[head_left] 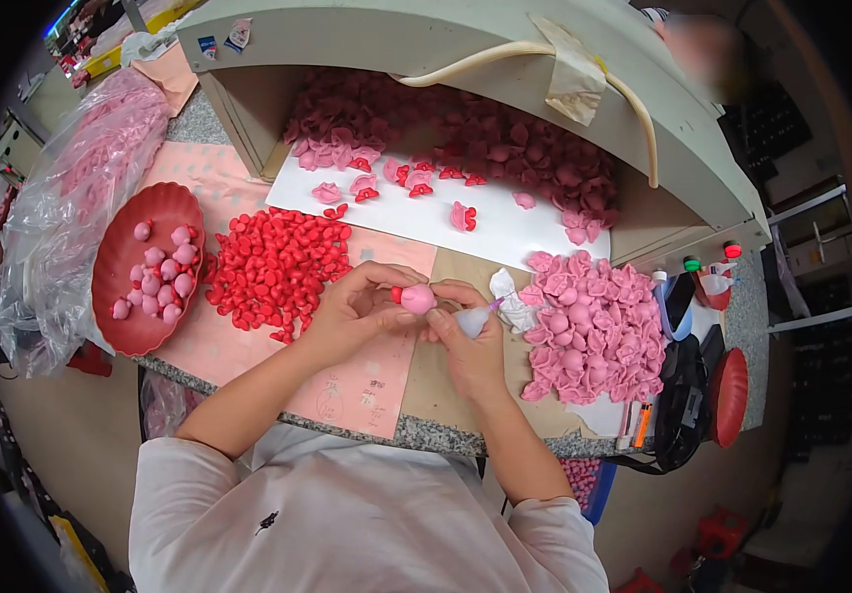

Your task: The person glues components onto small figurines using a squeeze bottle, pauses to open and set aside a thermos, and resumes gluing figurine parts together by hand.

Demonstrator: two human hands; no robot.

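Note:
My left hand (pixel 355 314) pinches a small pink ball-shaped piece (pixel 417 299) with a red part (pixel 396 295) on its left end. In my right hand (pixel 476 362) is a small translucent squeeze bottle (pixel 472 321) with a thin purple tip, pointing up and right, away from the ball. The right fingertips are close to the pink piece; whether they touch it I cannot tell. Left of my hands lies a heap of small red pieces (pixel 273 267). To the right is a pile of pink petal-like pieces (pixel 594 326). A crumpled white tissue (pixel 513 301) lies beside the bottle tip.
A red scalloped tray (pixel 115 321) holds several pink balls with red ends. Behind, a grey hood (pixel 367 40) covers a white sheet (pixel 525 237) with petal pieces. A plastic bag (pixel 60 217) is at left; an orange lighter (pixel 642 425) and black pouch (pixel 683 405) are at right.

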